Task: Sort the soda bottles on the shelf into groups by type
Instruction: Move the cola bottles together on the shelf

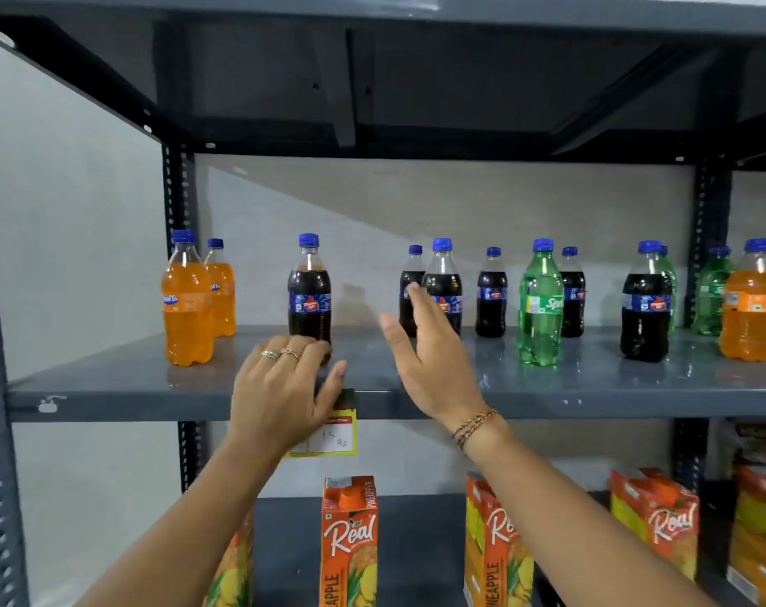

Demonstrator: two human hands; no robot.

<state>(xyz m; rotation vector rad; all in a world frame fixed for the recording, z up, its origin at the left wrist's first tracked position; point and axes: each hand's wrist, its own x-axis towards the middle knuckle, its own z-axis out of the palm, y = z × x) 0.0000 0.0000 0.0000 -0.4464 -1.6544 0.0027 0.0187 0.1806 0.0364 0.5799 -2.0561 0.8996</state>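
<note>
- Cola bottle (309, 287) stands upright just beyond left hand (280, 387), fingers curled at its base, grip unclear.
- Right hand (429, 352) open, empty, nearer cola pair (443, 287).

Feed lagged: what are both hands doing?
Left hand: open, at the base of a cola bottle, grip unclear.
Right hand: open, holding nothing.

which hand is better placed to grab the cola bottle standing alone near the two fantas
Left. The left hand is already curled at the base of that lone cola bottle, while the right hand is open and reaching toward the cola pair further right.
</note>
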